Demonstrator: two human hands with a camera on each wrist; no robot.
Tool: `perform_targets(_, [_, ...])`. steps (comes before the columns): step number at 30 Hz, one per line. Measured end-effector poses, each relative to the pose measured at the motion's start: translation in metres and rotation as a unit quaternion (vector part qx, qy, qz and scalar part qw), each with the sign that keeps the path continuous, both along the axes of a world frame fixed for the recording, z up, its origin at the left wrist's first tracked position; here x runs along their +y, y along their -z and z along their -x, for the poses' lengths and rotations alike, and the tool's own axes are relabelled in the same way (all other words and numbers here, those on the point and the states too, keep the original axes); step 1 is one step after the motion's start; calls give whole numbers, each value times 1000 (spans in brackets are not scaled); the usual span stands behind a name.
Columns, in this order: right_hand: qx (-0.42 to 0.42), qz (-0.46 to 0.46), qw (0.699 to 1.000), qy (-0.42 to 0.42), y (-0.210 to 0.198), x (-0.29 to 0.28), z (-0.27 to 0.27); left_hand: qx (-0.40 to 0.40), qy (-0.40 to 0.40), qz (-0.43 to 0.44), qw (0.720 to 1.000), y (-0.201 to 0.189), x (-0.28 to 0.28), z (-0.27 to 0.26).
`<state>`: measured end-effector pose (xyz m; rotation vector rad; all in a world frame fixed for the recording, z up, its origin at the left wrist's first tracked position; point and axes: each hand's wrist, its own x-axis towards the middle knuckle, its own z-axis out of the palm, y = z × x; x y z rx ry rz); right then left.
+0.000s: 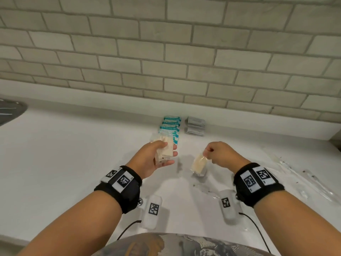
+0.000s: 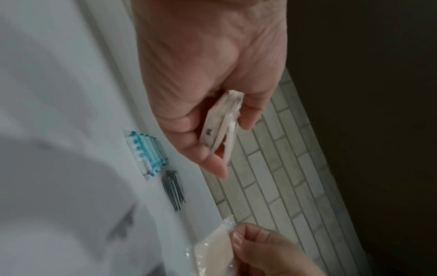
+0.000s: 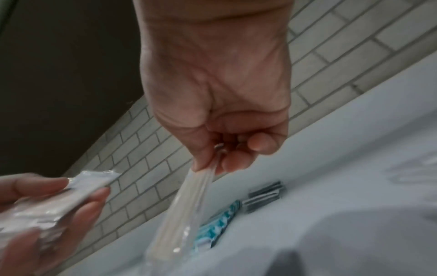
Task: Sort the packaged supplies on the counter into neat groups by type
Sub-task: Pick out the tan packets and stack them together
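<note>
My left hand (image 1: 162, 154) grips a small stack of beige packets (image 1: 166, 147) in clear wrap, held above the white counter (image 1: 73, 154); the same stack (image 2: 221, 123) sits between thumb and fingers in the left wrist view. My right hand (image 1: 214, 152) pinches one beige packet (image 1: 199, 163) by its top edge, and it hangs down over the counter; it shows as a blurred packet (image 3: 187, 203) in the right wrist view. Behind the hands lies a row of teal-and-white packets (image 1: 170, 126), with a grey packet pile (image 1: 195, 125) to their right.
A tiled wall (image 1: 166, 52) runs along the back of the counter. Crumpled clear plastic wrap (image 1: 295, 174) lies at the right. Part of a dark round object (image 1: 11, 111) shows at the far left edge.
</note>
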<state>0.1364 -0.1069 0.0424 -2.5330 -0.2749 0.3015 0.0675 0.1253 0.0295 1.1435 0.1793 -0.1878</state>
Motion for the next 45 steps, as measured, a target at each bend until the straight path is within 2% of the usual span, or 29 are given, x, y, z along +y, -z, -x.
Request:
perform_targets(4, [13,70,997,-24,25,31,-4,10,-5,37,999,11,3,-1])
perform_targets(6, [3,54,998,-11,30,38,-8,8,-12,25,1000,16,4,-2])
perform_targets(9, [-22,-56,998,-5,16,51,-5,7,-29,4,1000,21,8,-3])
perform_targets(12, [35,-182,981,-50,-3,68,8,5,-36,-13,999,21,9,-3])
perform_targets(14, [51,-190,978,-65,-4,74,12,-3,-31,-15,999,17,7,-2])
perform_targets(17, [39,-208,977,-16,2,74,13,-19,-8,-21,1000,13,3,-1])
perform_targets(21, [76,-302,950,0,-1,71,20,-40,21,-52,998,10,-3,2])
perform_targets(24, [120,-378,918,11,-9,66,25,-49,16,-78,996,7,-5,2])
perform_targets(26, [126,-392,911,18,-14,60,27,-55,12,-106,993,6,-5,2])
perform_targets(29, [101,-372,923,19,-16,55,26,-58,10,-156,986,4,-7,3])
perform_targets(33, [62,-321,945,2,-21,49,22,-71,49,-236,968,3,-8,4])
perform_targets(35, [43,-254,966,-11,-24,46,16,-67,56,-256,963,4,-8,2])
perform_targets(36, [2,-177,984,-15,-26,44,11,-64,54,-250,965,3,-8,1])
perform_targets(38, [-94,-4,996,-10,-30,37,-3,-48,39,-195,979,3,-7,-3])
perform_targets(39, [-104,30,994,-1,-31,34,-8,-38,31,-156,987,3,-6,-3])
perform_targets(42, [-52,50,997,-10,-24,35,-19,2,15,-6,1000,3,6,1])
perform_targets(45, [5,117,988,-103,-7,63,-32,13,-14,123,992,7,28,3])
